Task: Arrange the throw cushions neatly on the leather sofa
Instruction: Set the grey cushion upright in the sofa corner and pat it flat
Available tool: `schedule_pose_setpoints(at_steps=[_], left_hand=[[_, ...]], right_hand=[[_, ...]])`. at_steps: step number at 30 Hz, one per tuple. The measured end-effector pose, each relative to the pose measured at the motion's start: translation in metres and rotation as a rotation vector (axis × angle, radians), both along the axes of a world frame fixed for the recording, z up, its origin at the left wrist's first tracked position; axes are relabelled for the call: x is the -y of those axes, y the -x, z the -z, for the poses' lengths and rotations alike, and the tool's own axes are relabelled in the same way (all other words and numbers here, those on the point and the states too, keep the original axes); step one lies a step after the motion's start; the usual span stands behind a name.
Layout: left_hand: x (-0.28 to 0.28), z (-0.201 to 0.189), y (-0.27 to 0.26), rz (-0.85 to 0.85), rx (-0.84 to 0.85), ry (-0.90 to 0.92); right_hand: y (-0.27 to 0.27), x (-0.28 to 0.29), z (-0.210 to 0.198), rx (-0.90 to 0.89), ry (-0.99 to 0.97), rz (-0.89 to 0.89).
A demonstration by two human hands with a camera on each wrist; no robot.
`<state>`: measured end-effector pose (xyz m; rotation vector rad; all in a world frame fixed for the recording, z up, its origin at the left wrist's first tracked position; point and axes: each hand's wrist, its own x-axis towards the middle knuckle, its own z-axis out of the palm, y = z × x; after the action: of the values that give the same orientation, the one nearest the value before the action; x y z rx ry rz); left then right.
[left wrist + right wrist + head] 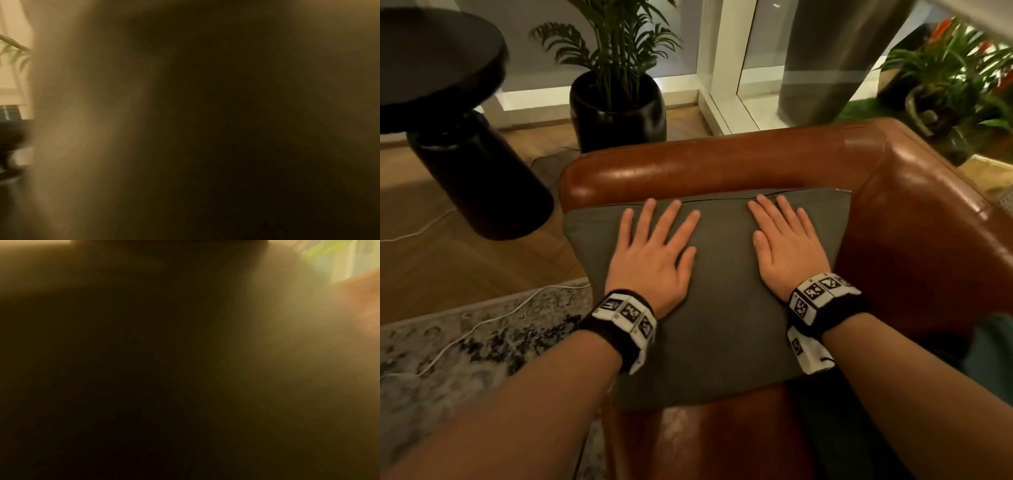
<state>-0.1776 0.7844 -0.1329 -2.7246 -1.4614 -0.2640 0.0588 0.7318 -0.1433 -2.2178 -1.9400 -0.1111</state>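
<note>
A grey-green throw cushion (722, 308) leans against the armrest of the brown leather sofa (722, 161), its zip seam along the top edge. My left hand (654, 250) lies flat on the cushion's left half with the fingers spread. My right hand (784, 240) lies flat on its right half, fingers straight and reaching the seam. Both palms press the fabric. Both wrist views are dark and blurred, with only slivers of the room at their edges.
A black potted palm (618, 109) stands on the wood floor behind the armrest. A black round side table (448, 102) is at the left. A white cable (482, 322) runs across the patterned rug (465, 342). More plants (955, 78) sit at the right by the window.
</note>
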Motion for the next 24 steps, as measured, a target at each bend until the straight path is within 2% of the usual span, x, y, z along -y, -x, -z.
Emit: schedule_pose_setpoints(at_steps=[3,6,8,9,11,13,14,15,16,18,20,24], left_hand=[[-0.012,-0.001,0.024,-0.087,-0.002,0.02],[-0.024,-0.003,0.048,-0.171,0.004,0.03],[-0.03,-0.004,0.065,-0.338,0.131,0.051],[-0.03,-0.004,0.072,-0.445,0.281,0.105],[-0.019,-0.004,0.085,-0.638,0.713,0.352],[0.001,-0.001,0.086,-0.727,1.021,0.638],[0.012,0.0,0.08,-0.701,1.081,0.755],[0.019,0.002,0.073,-0.666,1.128,0.829],[0.02,0.004,0.066,-0.673,1.153,0.859],[0.013,0.01,0.059,-0.729,1.167,0.856],[0.005,0.014,0.058,-0.718,1.187,0.8],[-0.006,0.015,0.068,-0.715,1.258,0.565]], right_hand=[[-0.021,-0.002,-0.001,-0.013,0.024,0.124],[-0.03,-0.005,-0.006,-0.025,0.067,0.118],[-0.032,-0.005,-0.008,-0.066,0.016,0.185],[-0.034,-0.004,-0.01,-0.112,-0.056,0.286],[-0.042,0.004,-0.014,-0.35,-0.205,0.59],[-0.049,0.011,-0.02,-0.808,-0.212,0.841],[-0.051,0.012,-0.022,-1.018,-0.159,0.904],[-0.052,0.012,-0.022,-1.136,-0.118,0.927],[-0.052,0.01,-0.023,-1.18,-0.106,0.927],[-0.052,0.004,-0.02,-1.116,-0.116,0.879],[-0.051,0.001,-0.019,-1.001,-0.152,0.827],[-0.052,-0.003,-0.015,-0.958,-0.233,0.793]])
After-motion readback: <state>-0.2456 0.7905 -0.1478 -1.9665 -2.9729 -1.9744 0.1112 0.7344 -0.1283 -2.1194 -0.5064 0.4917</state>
